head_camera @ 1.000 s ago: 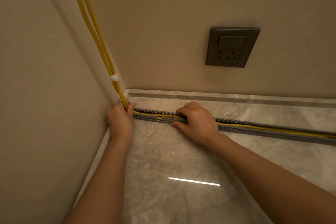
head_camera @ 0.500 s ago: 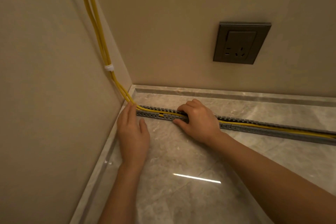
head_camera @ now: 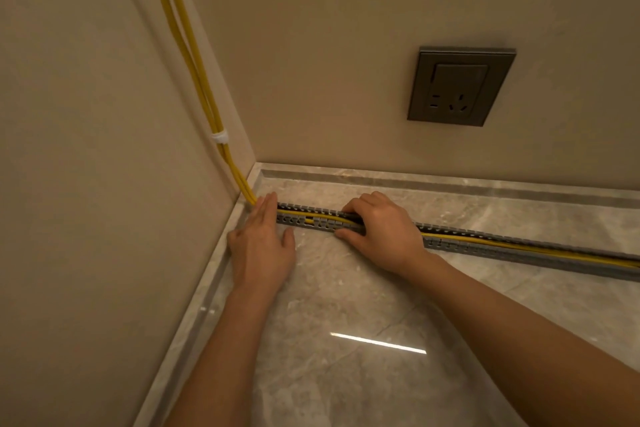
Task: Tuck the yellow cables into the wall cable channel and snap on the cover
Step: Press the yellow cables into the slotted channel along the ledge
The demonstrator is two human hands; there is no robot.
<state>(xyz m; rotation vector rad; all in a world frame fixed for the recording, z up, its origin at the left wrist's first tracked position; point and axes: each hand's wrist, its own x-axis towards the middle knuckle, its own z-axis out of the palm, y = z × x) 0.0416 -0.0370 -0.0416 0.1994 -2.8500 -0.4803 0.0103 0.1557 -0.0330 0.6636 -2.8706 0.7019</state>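
- A polished grey marble surface [head_camera: 346, 305] with a raised border fills the corner where two beige walls [head_camera: 329, 45] meet; a strip of light glares on it near the forearms.
- A dark grey wall socket [head_camera: 460, 87] sits on the far wall, above and beyond the right hand [head_camera: 384, 236].
- The slotted grey cable channel [head_camera: 519, 248] lies uncovered along the marble, running away to that hand's right, yellow cables [head_camera: 485, 242] lying inside it.
- The right hand curls over the channel, fingers on the far rim, thumb on the near side, pressing the cables down.
- The left hand [head_camera: 263, 246] lies flat and open, fingertips at the channel's end where the cables drop from the corner; it grips nothing.
- A second ago that left hand was closed around the cables at the corner; now it has let go and flattened.
- A white tie [head_camera: 220, 137] binds the cables above the left hand.
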